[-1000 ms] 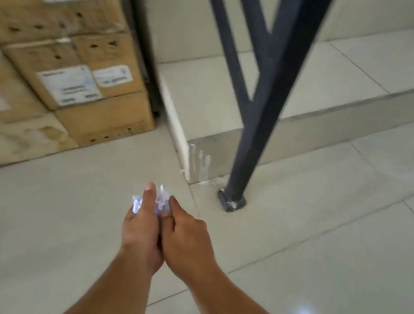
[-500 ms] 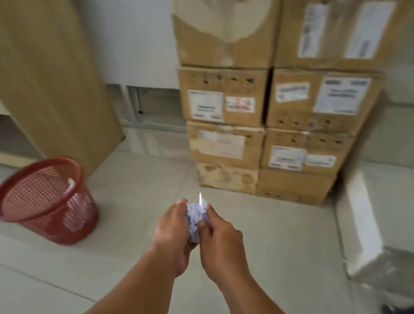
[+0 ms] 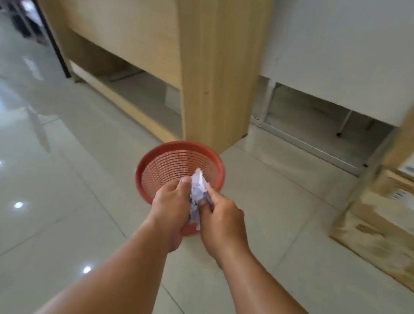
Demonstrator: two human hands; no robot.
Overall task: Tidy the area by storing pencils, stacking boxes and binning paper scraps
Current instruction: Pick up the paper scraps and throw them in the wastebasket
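1. Tile floor point(image 3: 30, 181), pale and glossy, lies nearest, under both bare forearms, which reach forward side by side.
2. At their ends the left hand point(image 3: 170, 203) and right hand point(image 3: 222, 220) press together. The left fingers point(image 3: 181, 184) and right fingers point(image 3: 210, 192) are curled inward and pinch one wad of white paper scraps point(image 3: 197, 191) between them. Neither hand has any slack.
3. The wad is longer than it is wide. Its long axis runs away from the person, from a ragged tail hanging low between the palms to a crumpled peak just past the fingertips. That peak points forward at the bin.
4. The red mesh bin point(image 3: 185, 144) lies directly beyond and below the fingers, mouth upward. It is round, so it has no long axis to line up with. In this view the knuckles cover its near rim and the paper's peak shows against the inner mesh. The left hand sits more squarely before the mouth, while the right is toward its right edge. I judge that a short push forward and letting go would drop the scraps inside, though the height above the rim cannot be told.
5. Beyond the bin stands a wooden panel point(image 3: 217, 61). Well off to the right of the fingers are stacked cardboard boxes point(image 3: 397, 218), blurred.
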